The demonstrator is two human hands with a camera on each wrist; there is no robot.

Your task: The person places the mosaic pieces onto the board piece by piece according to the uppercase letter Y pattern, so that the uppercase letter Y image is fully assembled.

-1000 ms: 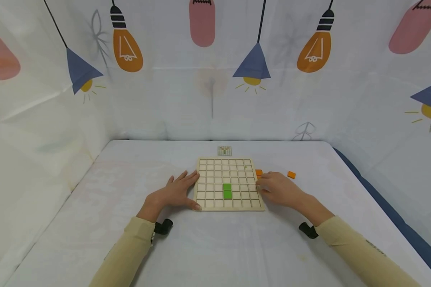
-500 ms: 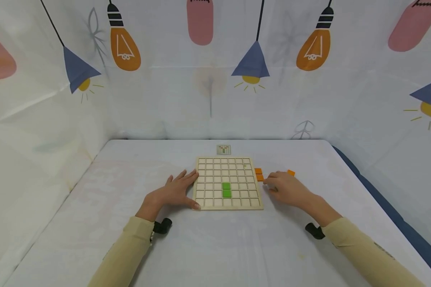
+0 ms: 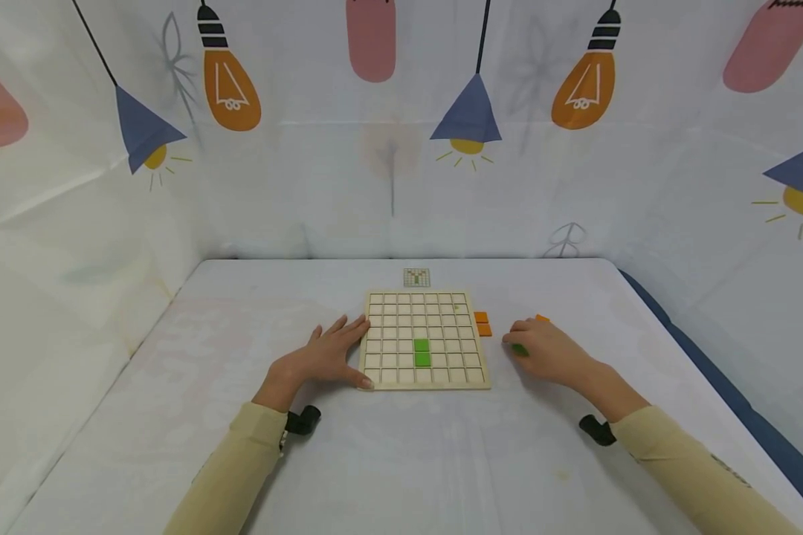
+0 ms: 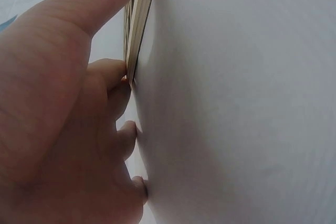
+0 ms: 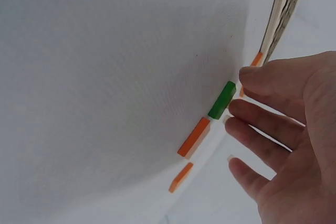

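Observation:
A pale wooden grid board (image 3: 388, 379) lies on the table with two green tiles (image 3: 422, 353) set in its squares. My left hand (image 3: 328, 357) is spread along the board's left edge. In the left wrist view, the thumb and fingers of that hand (image 4: 68, 93) touch the board's side (image 4: 139, 30). To the right of the board, my right hand (image 3: 545, 353) is held over a loose green tile (image 3: 520, 349). The right wrist view has its loosely bent fingers (image 5: 262, 135) just beside that green tile (image 5: 222, 100), with no clear grip on it.
Two orange tiles (image 3: 482, 324) lie against the board's right edge. Another orange tile (image 3: 542, 318) is partly hidden behind my right hand. In the right wrist view, orange tiles (image 5: 194, 137) lie near the green one. A small pattern card (image 3: 416, 278) lies behind the board.
My right hand has moved right, away from the board's edge, uncovering the two orange tiles there. A green tile now shows under it. The left hand stays in place.

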